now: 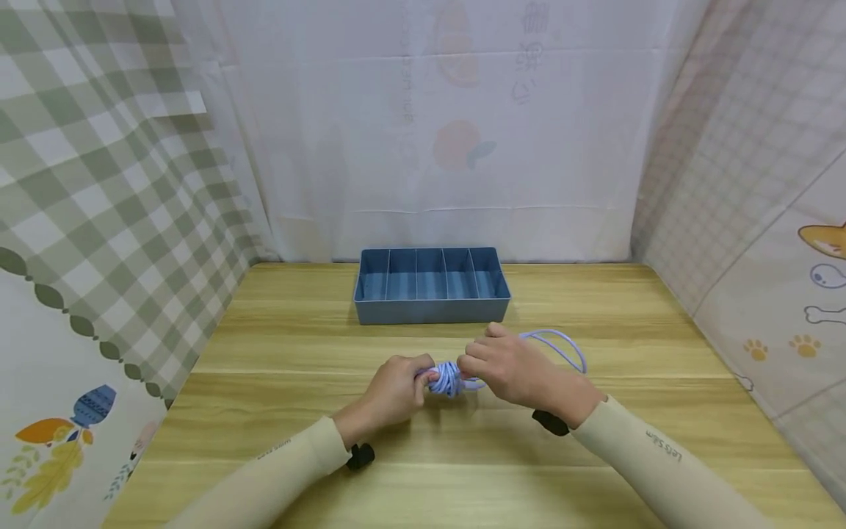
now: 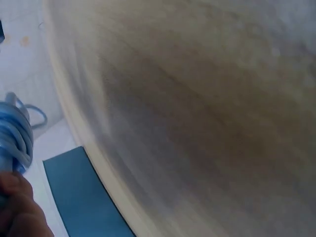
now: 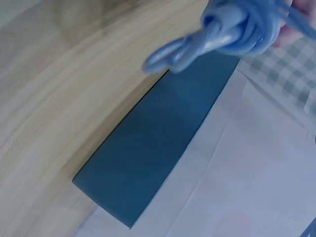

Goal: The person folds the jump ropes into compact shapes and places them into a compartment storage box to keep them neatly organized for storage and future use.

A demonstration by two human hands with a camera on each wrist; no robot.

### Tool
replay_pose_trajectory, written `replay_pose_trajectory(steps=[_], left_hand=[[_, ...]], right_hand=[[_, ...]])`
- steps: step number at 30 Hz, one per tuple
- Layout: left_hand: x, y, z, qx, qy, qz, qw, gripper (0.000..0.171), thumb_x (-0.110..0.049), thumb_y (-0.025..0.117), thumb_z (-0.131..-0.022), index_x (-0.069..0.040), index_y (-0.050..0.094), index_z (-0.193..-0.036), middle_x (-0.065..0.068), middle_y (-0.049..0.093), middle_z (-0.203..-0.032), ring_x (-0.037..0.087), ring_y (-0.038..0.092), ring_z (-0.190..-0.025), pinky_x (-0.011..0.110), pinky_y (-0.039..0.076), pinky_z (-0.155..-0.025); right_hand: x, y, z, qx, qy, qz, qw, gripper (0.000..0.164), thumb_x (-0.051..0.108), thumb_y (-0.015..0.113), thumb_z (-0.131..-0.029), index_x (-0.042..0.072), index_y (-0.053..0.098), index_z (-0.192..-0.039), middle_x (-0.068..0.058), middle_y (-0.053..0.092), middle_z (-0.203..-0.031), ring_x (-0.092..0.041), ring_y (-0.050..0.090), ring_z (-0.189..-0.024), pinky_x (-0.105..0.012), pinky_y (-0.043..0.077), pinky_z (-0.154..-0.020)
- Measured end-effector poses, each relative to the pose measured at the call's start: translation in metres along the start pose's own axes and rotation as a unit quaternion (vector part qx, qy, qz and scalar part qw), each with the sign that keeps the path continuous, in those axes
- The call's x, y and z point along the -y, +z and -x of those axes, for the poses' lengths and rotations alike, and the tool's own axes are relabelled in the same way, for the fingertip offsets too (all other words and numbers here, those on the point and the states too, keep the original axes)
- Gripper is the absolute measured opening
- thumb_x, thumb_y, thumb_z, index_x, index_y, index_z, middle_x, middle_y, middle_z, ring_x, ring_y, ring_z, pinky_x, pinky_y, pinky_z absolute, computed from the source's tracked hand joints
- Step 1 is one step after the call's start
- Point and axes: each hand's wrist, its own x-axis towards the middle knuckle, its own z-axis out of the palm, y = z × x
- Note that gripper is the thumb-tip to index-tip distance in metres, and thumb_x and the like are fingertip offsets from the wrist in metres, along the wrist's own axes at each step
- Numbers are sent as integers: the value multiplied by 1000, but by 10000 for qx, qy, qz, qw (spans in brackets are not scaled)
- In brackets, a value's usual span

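A light blue cord is wound into a tight bundle above the table, between the two hands in the head view. My left hand grips the bundle's left end, thumb and fingers closed on it. At the other end, my right hand has curled fingers holding the cord, and a loose loop trails out beyond it to the right. The left wrist view has the wound cord at its left edge, above the left hand's fingers. Small loops stick out of the bundle in the right wrist view, where the right hand is hidden.
Behind the hands, a blue-grey tray with several compartments stands near the back of the wooden table. Hanging cloths enclose the table: a white one behind, a green checked one at left and a patterned one at right.
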Motion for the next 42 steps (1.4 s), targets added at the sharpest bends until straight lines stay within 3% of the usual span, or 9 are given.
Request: replay_pose_trajectory(steps=[6, 11, 17, 25, 29, 33, 36, 39, 42], left_hand=[[0, 2, 3, 213, 851, 666, 9939, 15, -12, 65, -100, -13, 64, -85, -4, 55, -70, 1, 43, -61, 17, 40, -59], [0, 4, 4, 373, 1712, 1410, 9744, 17, -7, 59, -103, -11, 62, -87, 0, 55, -71, -4, 39, -63, 12, 38, -59], [-5, 1, 4, 195, 1997, 2165, 9554, 16, 0, 57, -101, -10, 65, -90, 1, 53, -71, -5, 38, -62, 14, 37, -53], [-9, 0, 7, 136, 1670, 2982, 9397, 20, 5, 54, -101, -7, 65, -90, 3, 52, -70, -1, 42, -62, 18, 39, -51], [-11, 1, 7, -229, 1456, 3351, 9306, 19, 8, 52, -102, -2, 64, -92, 8, 50, -68, 4, 44, -62, 22, 41, -52], [-13, 1, 4, -651, 1232, 3603, 9224, 19, 9, 50, -102, 0, 65, -93, 11, 50, -69, 9, 45, -62, 24, 41, -53], [-14, 0, 1, -1044, 975, 3620, 9212, 18, 7, 51, -103, 1, 65, -93, 12, 51, -70, 11, 46, -62, 24, 41, -52], [-15, 0, -2, -1387, 785, 3523, 9222, 17, 6, 52, -103, 1, 64, -93, 13, 51, -69, 11, 46, -61, 25, 40, -50], [-16, 1, -3, -1630, 538, 3407, 9244, 16, 5, 53, -103, 3, 64, -93, 12, 51, -68, 8, 44, -60, 24, 39, -48]], right_hand=[[-15, 4, -1, -145, -3, -714, 9973, 23, 19, 62, -104, 13, 55, -83, 7, 45, -70, -7, 43, -63, -29, 26, -66], [-23, 10, -1, -622, -102, -1217, 9906, 28, 27, 56, -107, 14, 58, -82, 8, 48, -71, -6, 45, -63, -28, 28, -66], [-28, 14, 1, -708, -79, -1722, 9825, 23, 29, 56, -105, 14, 62, -88, 9, 50, -76, -5, 45, -66, -26, 29, -69], [-31, 26, 17, -827, 252, -1834, 9792, 30, 31, 47, -108, 11, 64, -93, 7, 57, -80, -6, 49, -69, -23, 28, -69], [-31, 33, 22, -771, 417, -1659, 9822, 28, 29, 50, -109, 11, 63, -93, 6, 57, -79, -7, 50, -68, -25, 27, -66], [-25, 37, 25, -415, 840, -1730, 9804, 6, 8, 63, -100, 13, 64, -98, 8, 62, -83, -5, 53, -72, -27, 28, -66], [-18, 39, 28, -227, 1161, -1613, 9798, 20, -5, 65, -89, 13, 64, -99, 6, 66, -88, -7, 55, -75, -29, 33, -66], [-13, 43, 31, -179, 1230, -1305, 9836, 12, 3, 55, -103, 9, 63, -97, 3, 67, -85, -12, 54, -73, -32, 38, -65], [-9, 47, 31, -133, 1244, -1169, 9852, 35, 26, 38, -113, 8, 63, -98, -1, 70, -89, -15, 61, -78, -32, 50, -72]])
